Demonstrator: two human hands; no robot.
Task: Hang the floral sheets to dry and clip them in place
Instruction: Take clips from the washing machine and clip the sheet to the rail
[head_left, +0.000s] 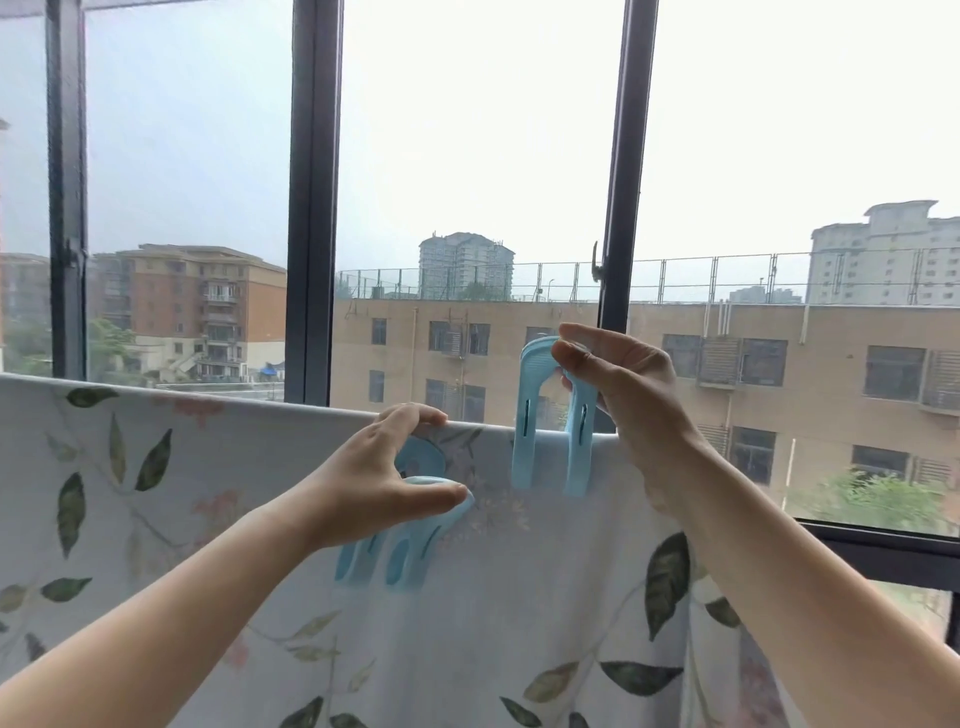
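Observation:
A white floral sheet (208, 519) with green leaves hangs over a horizontal line across the view. A large light-blue clip (550, 431) stands upright astride the sheet's top edge, its jaws down over the fabric. My right hand (623, 395) pinches the clip's upper handles between thumb and fingers. My left hand (384, 478) holds two more light-blue clips (395, 551) against the front of the sheet, its fingers curled round their handles and its fingertips touching the top edge.
Behind the sheet is a window with dark vertical frames (311, 208). A window handle (597, 270) sits on the right frame. Buildings and trees lie outside. A second layer of floral fabric (737, 649) hangs at the lower right.

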